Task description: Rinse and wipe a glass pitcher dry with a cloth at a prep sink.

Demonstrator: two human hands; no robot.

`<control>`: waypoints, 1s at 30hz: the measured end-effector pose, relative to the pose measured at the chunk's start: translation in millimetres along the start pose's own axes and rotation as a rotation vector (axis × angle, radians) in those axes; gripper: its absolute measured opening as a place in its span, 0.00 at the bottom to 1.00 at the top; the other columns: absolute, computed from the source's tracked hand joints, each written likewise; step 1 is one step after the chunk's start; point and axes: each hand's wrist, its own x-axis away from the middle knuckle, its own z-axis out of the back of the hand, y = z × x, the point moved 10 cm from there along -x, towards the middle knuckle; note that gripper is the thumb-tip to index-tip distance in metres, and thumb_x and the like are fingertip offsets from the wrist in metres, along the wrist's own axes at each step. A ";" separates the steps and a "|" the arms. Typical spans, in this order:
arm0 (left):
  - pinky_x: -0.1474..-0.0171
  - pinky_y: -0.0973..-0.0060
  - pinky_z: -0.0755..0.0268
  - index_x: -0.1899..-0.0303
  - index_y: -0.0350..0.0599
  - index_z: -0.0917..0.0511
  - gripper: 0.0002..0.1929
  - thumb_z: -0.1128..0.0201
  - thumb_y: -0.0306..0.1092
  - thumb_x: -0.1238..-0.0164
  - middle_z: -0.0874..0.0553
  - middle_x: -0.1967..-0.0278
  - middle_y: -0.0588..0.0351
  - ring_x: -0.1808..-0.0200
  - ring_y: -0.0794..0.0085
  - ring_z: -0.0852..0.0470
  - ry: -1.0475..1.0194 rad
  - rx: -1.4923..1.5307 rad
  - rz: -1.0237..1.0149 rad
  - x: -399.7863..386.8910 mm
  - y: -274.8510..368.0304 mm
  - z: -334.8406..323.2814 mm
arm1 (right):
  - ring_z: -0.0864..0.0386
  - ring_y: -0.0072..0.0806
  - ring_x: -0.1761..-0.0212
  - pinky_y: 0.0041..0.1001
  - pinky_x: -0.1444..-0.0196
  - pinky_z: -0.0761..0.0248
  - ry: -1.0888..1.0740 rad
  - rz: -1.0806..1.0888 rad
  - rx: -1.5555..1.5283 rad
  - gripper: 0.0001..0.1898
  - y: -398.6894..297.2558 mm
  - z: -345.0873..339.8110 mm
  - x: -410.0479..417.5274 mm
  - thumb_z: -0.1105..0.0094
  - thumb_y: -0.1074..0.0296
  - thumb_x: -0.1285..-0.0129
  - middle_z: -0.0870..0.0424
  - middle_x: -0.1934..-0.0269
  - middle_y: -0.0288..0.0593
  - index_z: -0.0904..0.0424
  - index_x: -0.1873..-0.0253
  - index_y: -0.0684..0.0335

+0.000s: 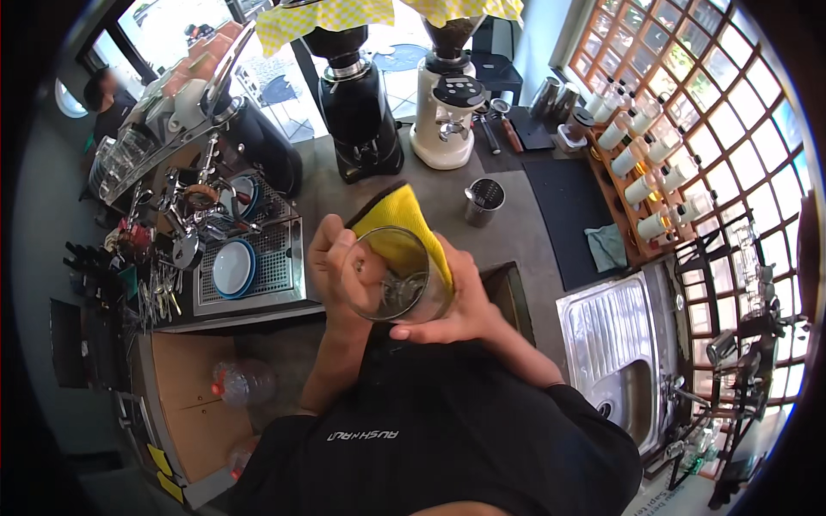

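A clear drinking glass (406,293) is tilted with its open mouth towards me, held above the counter in front of my chest. My left hand (335,258) curls around the glass's left side, and some of its fingers show through the clear wall. On the other side my right hand (461,300) grips the glass, its thumb lying across the near side. A yellow cloth (393,209) with a dark edge is bunched behind the glass and runs down between it and my right palm. The glass partly hides the cloth's lower part.
Beyond my hands stand a black coffee grinder (358,116), a white coffee grinder (445,116) and a metal cup (485,203). Left is an espresso machine (200,193) with saucers (233,267) on its drip tray. A steel sink (623,393) and rack of bottles (635,187) are right.
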 end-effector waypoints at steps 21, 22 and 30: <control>0.73 0.81 0.48 0.72 0.48 0.39 0.19 0.39 0.33 0.22 0.35 0.78 0.69 0.76 0.87 0.40 0.478 -0.409 -0.599 21.8 52.3 72.7 | 0.25 0.49 0.30 0.48 0.29 0.31 0.553 -0.564 -1.290 0.37 104.9 -29.8 67.4 0.66 0.34 0.21 0.26 0.27 0.50 0.36 0.22 0.58; 0.72 0.80 0.49 0.73 0.46 0.37 0.19 0.37 0.33 0.22 0.34 0.78 0.69 0.75 0.88 0.40 0.503 -0.321 -0.547 22.1 46.2 91.5 | 0.25 0.50 0.30 0.48 0.29 0.31 0.603 -0.529 -1.293 0.38 103.2 -28.2 68.5 0.67 0.35 0.21 0.26 0.27 0.52 0.35 0.23 0.61; 0.74 0.85 0.47 0.68 0.47 0.35 0.16 0.39 0.33 0.19 0.32 0.75 0.70 0.76 0.92 0.37 0.407 -0.238 -0.380 54.0 29.5 67.4 | 0.24 0.61 0.36 0.52 0.28 0.38 0.039 0.332 0.581 0.20 21.7 -80.1 25.8 0.42 0.65 0.34 0.21 0.38 0.60 0.18 0.40 0.67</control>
